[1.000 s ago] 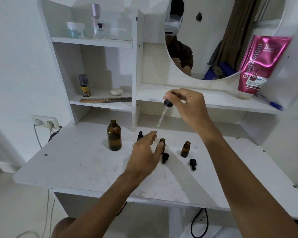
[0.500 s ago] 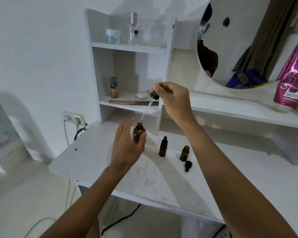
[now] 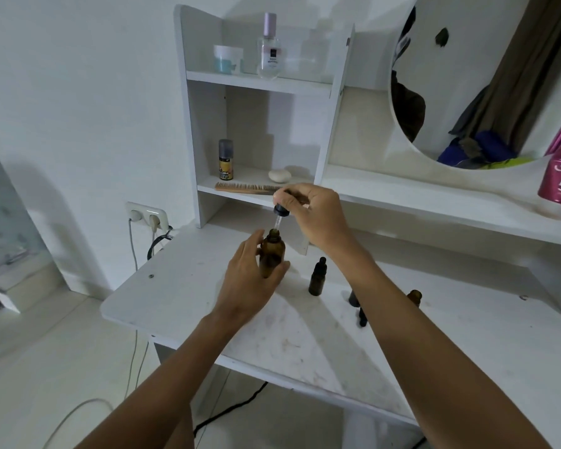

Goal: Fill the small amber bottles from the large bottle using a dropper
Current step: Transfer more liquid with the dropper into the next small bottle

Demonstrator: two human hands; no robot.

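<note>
Fingertips of the right hand pinch the black-bulbed glass dropper, its tip just at the mouth of the large amber glass bottle — gripped by the left hand at the rear of the white table — so it is best lowered plumb, the bulb released slowly.

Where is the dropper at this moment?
Head view, centre: the right hand pinches the dropper just below the comb, its tip at the mouth of the large bottle, which the left hand holds.
</note>
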